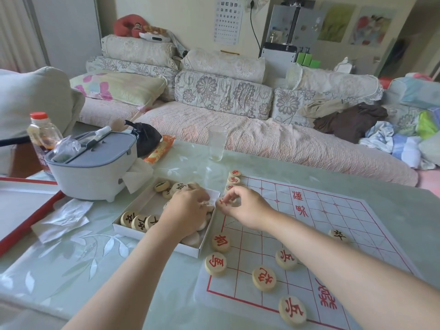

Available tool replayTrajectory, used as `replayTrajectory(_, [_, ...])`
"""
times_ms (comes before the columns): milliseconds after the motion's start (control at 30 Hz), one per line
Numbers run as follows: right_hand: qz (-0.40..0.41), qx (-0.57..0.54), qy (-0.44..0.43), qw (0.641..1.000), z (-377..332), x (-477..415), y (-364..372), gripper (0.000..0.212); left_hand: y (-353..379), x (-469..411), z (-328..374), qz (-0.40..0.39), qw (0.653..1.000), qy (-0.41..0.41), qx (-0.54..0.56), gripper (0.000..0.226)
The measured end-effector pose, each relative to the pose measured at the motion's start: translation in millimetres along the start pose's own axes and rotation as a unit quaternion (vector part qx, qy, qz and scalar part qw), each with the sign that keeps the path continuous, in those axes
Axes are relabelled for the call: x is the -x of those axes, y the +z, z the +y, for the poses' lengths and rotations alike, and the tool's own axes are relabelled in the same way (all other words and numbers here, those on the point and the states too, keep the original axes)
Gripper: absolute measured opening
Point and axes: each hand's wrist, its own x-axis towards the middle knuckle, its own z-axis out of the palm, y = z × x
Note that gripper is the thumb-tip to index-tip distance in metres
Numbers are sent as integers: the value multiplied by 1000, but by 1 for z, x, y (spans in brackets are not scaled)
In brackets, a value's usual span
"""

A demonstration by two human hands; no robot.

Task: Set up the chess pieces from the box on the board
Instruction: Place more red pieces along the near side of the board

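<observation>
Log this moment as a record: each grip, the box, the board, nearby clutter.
left grip: inside the box, fingers down on loose pieces; whether it holds one is hidden
right grip: pinches a red-marked piece over the board edge beside the box
board: red pieces along its near and far left; one black-marked piece at right
clutter: glass and grey container behind the box

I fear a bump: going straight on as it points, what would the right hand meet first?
Likely the rim of the box just ahead of the right hand, then the left hand inside; depth is unclear.
</observation>
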Motion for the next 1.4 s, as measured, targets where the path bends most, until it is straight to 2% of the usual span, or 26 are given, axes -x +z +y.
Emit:
replayTrajectory(133, [-27,46,24,998,14,5,1,26,-4,10,-3,-59,994,27,-91,34])
replayTrajectory(233, [-38,66,21,997,18,7,6,30,-6,11,-5,-66,991,58,-105,38])
replayTrajectory(333, [-76,106,18,991,15,10,8,25,-7,9,-9,-62,993,71,-76,36])
replayTrajectory(467, [-71,155,-3,985,4,6,4,16,-13,4,-17,-30,997,66,-38,29])
replayTrajectory(533, [-53,154,-21,986,-4,3,3,19,-21,3,-23,-7,998,59,-31,28])
replayTrajectory(700, [-26,125,-70,989,-33,-12,16,20,-41,-1,-52,41,999,6,-17,40])
replayTrajectory(867, [-81,122,-112,983,-58,-18,36,23,-55,7,-66,15,998,-22,-64,49])
replayTrajectory(1000, [-93,174,-110,974,-69,-26,52,41,-58,11,-78,-15,995,-35,-87,43])
replayTrajectory(1067, [-85,180,-99,975,-74,-31,56,43,-58,10,-84,-2,995,-33,-94,35])
replayTrajectory(1200, [-76,190,-70,976,-84,-39,62,33,-47,8,-85,8,992,-39,-122,36])
replayTrajectory(1300, [-86,210,-51,973,-87,-42,72,42,-35,2,-84,-13,988,-47,-144,29])
replayTrajectory(1400, [-65,210,-59,974,-86,-43,79,28,-29,-5,-82,-27,994,-70,-82,20])
